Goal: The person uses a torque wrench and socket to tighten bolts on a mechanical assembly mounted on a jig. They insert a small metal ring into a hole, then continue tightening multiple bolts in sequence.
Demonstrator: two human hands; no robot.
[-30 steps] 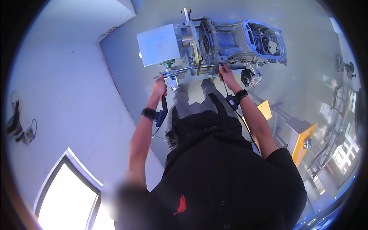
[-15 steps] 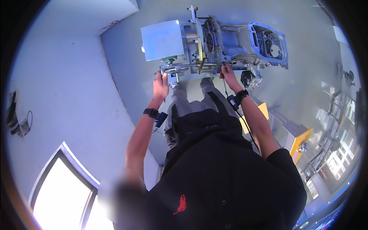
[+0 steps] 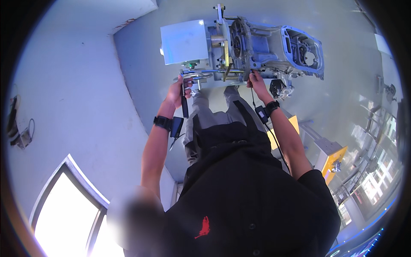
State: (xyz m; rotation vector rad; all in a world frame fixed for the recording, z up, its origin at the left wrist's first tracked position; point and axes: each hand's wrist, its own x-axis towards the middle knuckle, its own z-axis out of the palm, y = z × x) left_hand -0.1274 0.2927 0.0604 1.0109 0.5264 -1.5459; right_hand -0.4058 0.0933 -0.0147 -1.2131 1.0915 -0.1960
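In the head view, my hands are well apart. My left hand (image 3: 173,94) curls about the neck of a wrench (image 3: 185,108); I can't tell how firmly. The wrench has a slim dark handle pointing down toward me. From its head a long, straight, shiny metal rod (image 3: 212,71) runs right, below a pale flat-topped box (image 3: 184,42) and a brass-coloured bar (image 3: 226,53). My right hand (image 3: 259,86) is bunched at the rod's far end, beside the ribbed grey metal housing (image 3: 259,43); what its fingertips pinch is hidden.
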